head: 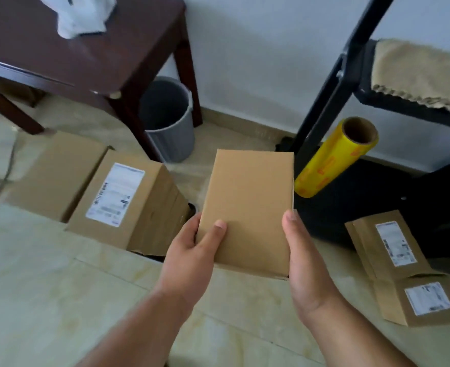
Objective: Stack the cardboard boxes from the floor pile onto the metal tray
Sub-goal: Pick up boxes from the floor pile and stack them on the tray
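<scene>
A plain brown cardboard box [250,205] is held up above the floor in the middle of the view. My left hand [192,255] grips its lower left corner, thumb on top. Along its right edge lies my right hand [306,266], thumb on the top face. Two larger cardboard boxes rest on the floor to the left, one with a white label [128,200] and one plain [57,173]. At the right, two labelled cardboard boxes [393,250] [419,300] lie by the black metal tray [351,207] at the foot of a black rack.
A dark wooden table [86,54] with a white cloth stands at the back left, a grey bin [168,117] beside its leg. A yellow film roll [335,157] leans on the black rack [332,88]. A tan cloth [417,72] lies on the rack's shelf.
</scene>
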Motion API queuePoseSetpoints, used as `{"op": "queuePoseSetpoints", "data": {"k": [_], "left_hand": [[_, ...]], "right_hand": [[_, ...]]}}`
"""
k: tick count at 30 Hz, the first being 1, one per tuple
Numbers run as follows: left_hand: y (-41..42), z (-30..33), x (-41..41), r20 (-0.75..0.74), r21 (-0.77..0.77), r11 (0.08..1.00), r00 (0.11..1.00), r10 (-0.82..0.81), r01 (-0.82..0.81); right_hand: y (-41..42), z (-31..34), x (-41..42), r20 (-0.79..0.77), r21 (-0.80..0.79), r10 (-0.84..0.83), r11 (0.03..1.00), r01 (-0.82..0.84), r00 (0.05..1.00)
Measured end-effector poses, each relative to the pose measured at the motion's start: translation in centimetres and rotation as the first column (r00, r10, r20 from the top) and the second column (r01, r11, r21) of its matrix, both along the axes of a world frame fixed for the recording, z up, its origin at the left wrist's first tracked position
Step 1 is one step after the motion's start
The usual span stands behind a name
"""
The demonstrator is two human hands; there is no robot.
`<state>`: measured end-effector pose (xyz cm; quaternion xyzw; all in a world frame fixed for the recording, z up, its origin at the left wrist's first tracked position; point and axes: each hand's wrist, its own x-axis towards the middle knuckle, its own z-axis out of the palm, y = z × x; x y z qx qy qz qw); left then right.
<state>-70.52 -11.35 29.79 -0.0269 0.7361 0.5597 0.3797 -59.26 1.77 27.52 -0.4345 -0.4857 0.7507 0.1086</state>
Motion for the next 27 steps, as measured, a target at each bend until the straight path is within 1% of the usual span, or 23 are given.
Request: {"op": "queuePoseSetpoints", "data": {"k": [5, 7, 9, 13, 16, 21, 27], "left_hand": [[-4.0, 6.3, -5.3, -0.1, 0.091, 0.995, 0.994, -0.034, 0.043], [-5.8, 7.6, -7.4, -0.128, 0.096, 0.995, 0.991, -0.026, 0.038], [-7.8, 8.4, -9.2, -0.135, 0.081, 0.996, 0.991, -0.026, 0.037], [-11.2, 8.3, -11.8, -0.174, 0.027, 0.998, 0.984, -0.043, 0.049], [-13.2, 7.6, -13.2, -0.166, -0.007, 0.999, 0.985, -0.038, 0.037], [-15.0, 6.8, -15.8, -0.144, -0.033, 0.996, 0.986, -0.081, 0.077], [-16.8, 6.0, -20.1, -0.109, -0.07, 0.99, 0.986, -0.128, 0.12]], "right_hand": [[-3.7, 6.3, -4.9, -0.02, 0.093, -0.084, 0.992, 0.085, 0.996], [-5.5, 7.8, -6.6, 0.011, 0.156, -0.108, 0.982, 0.105, 0.994], [-7.3, 8.6, -8.1, 0.047, 0.199, -0.092, 0.977, 0.081, 0.995], [-10.0, 8.5, -10.8, 0.095, 0.209, -0.022, 0.978, 0.002, 0.995], [-11.6, 8.0, -12.6, 0.124, 0.202, 0.012, 0.979, -0.037, 0.992], [-12.3, 7.4, -15.1, 0.205, 0.301, 0.094, 0.941, -0.154, 0.974], [-12.9, 6.6, -18.7, 0.308, 0.336, 0.144, 0.908, -0.249, 0.94]]}}
